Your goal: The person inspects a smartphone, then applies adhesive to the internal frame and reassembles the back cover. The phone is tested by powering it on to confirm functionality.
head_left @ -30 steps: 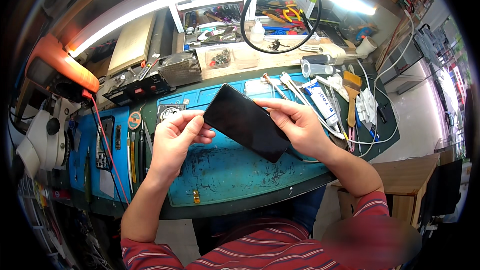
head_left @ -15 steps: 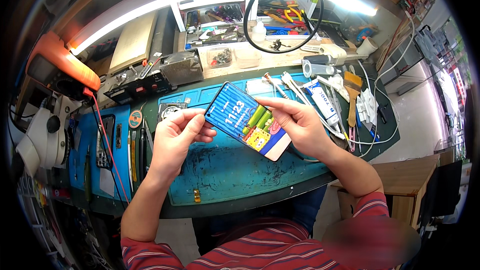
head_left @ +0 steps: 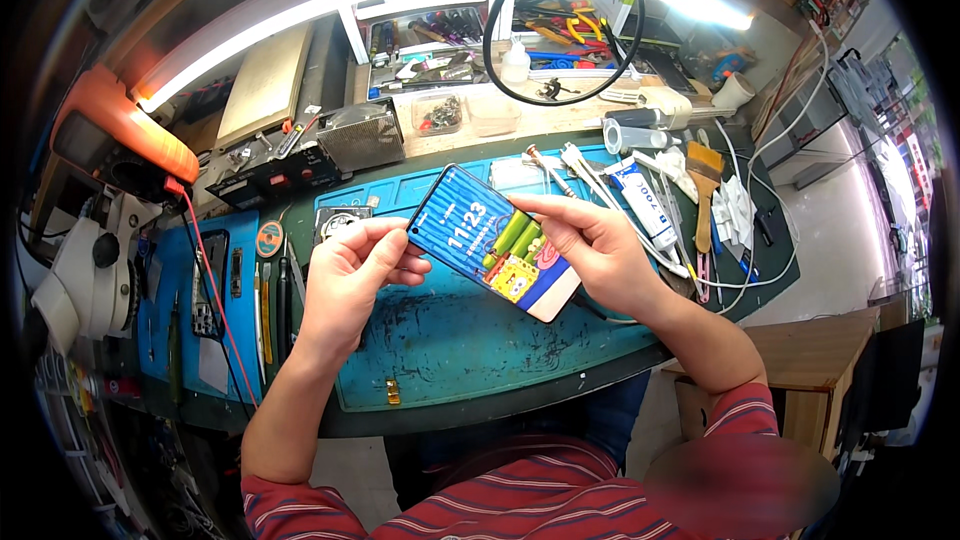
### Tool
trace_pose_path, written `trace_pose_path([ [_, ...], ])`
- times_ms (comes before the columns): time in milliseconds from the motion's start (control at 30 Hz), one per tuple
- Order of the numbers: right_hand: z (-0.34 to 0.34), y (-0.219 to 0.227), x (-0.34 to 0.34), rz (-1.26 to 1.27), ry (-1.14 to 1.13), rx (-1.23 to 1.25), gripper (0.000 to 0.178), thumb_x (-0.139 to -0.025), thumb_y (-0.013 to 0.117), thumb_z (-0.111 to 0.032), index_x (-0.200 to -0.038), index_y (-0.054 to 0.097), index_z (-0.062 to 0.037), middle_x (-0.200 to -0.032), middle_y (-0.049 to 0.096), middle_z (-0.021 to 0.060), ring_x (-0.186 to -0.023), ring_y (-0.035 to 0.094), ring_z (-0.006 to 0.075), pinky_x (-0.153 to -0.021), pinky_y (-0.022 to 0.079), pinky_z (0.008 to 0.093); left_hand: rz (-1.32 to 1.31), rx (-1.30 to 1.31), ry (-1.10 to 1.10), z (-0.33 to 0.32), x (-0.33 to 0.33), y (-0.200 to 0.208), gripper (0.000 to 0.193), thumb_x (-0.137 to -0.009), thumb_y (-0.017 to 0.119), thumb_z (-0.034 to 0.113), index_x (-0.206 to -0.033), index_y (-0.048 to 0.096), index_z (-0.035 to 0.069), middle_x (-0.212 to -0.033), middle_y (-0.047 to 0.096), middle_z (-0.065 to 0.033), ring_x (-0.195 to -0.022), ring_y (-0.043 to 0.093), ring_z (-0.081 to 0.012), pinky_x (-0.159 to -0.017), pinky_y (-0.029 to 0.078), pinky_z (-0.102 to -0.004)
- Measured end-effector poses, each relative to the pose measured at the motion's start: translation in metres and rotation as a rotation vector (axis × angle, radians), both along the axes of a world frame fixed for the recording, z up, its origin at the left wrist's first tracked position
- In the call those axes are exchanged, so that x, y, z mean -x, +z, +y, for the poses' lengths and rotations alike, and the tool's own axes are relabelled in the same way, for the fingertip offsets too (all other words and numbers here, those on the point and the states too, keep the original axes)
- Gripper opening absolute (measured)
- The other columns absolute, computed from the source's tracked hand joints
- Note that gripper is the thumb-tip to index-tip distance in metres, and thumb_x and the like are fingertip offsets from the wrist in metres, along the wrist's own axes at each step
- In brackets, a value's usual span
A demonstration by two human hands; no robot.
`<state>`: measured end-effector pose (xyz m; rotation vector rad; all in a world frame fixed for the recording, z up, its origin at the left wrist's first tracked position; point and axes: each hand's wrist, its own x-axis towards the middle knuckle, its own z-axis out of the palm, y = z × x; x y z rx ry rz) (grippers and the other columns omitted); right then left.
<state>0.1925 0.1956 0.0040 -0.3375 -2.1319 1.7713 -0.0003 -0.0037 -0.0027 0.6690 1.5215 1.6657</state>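
Observation:
A smartphone (head_left: 490, 240) with its screen lit is held tilted above the blue work mat (head_left: 450, 360). Its lock screen shows a clock and a cartoon picture. My left hand (head_left: 352, 275) pinches the phone's upper left corner between thumb and fingers. On the other side, my right hand (head_left: 592, 245) grips the right edge, with the thumb at the rim and the index finger along the top; its other fingers are hidden behind the phone. A small gold-coloured part (head_left: 393, 392) lies on the mat's near edge.
At the left stand an orange multimeter (head_left: 130, 130) with a red lead and a white microscope (head_left: 90, 280). An opened phone frame (head_left: 209, 285) lies on a smaller blue mat. To the right are a brush (head_left: 704, 190), a white-and-blue tube (head_left: 645, 205) and cables. Tool bins (head_left: 570, 30) line the back.
Almost nothing differs. Both hands keep the same hold on the phone, which has shifted only very slightly to the left.

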Motion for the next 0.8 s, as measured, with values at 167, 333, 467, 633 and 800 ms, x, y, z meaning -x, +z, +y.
trace_pose_path([
  [167, 0.0002, 0.0012, -0.0001, -0.005, 0.010, 0.012, 0.033, -0.103, 0.047, -0.005, -0.132, 0.062, -0.0027, -0.108, 0.069, 0.0074, -0.096, 0.061, 0.0091, -0.087, 0.050, 0.0264, -0.001, -0.008, -0.005, -0.0003, 0.0023, -0.0021, 0.028, -0.101, 0.060, 0.016, -0.118, 0.061, -0.006, -0.098, 0.070, -0.0147, -0.085, 0.071, -0.0190, -0.075, 0.059, -0.0300],
  [333, -0.0005, 0.0015, 0.0003, -0.007, 0.010, 0.041, 0.032, -0.103, 0.047, -0.006, -0.132, 0.061, -0.0021, -0.110, 0.069, 0.0078, -0.097, 0.061, 0.0094, -0.088, 0.050, 0.0266, -0.001, -0.004, -0.003, 0.0006, 0.0020, -0.0018, 0.029, -0.101, 0.060, 0.016, -0.118, 0.061, -0.006, -0.098, 0.070, -0.0147, -0.085, 0.070, -0.0189, -0.076, 0.059, -0.0298],
  [467, -0.0015, 0.0021, 0.0007, -0.004, 0.011, 0.048, 0.032, -0.104, 0.047, -0.006, -0.132, 0.061, -0.0022, -0.110, 0.069, 0.0079, -0.098, 0.061, 0.0094, -0.088, 0.050, 0.0264, -0.006, -0.004, -0.003, 0.0004, 0.0026, -0.0023, 0.029, -0.101, 0.060, 0.017, -0.118, 0.061, -0.006, -0.099, 0.070, -0.0147, -0.085, 0.070, -0.0187, -0.076, 0.059, -0.0297],
  [633, 0.0014, -0.0012, 0.0000, -0.001, 0.028, 0.091, 0.032, -0.104, 0.047, -0.007, -0.133, 0.061, -0.0021, -0.112, 0.068, 0.0081, -0.099, 0.061, 0.0095, -0.089, 0.050, 0.0264, -0.007, -0.004, -0.006, 0.0006, 0.0022, -0.0023, 0.029, -0.101, 0.060, 0.017, -0.118, 0.061, -0.006, -0.099, 0.070, -0.0148, -0.086, 0.070, -0.0184, -0.076, 0.059, -0.0296],
  [800, 0.0015, -0.0011, 0.0008, 0.009, 0.042, 0.100, 0.033, -0.105, 0.046, -0.007, -0.134, 0.060, -0.0021, -0.115, 0.068, 0.0083, -0.102, 0.061, 0.0101, -0.092, 0.049, 0.0266, -0.011, 0.000, -0.005, -0.0002, 0.0026, -0.0041, 0.029, -0.101, 0.060, 0.017, -0.118, 0.061, -0.006, -0.099, 0.070, -0.0149, -0.086, 0.070, -0.0184, -0.076, 0.059, -0.0297],
])
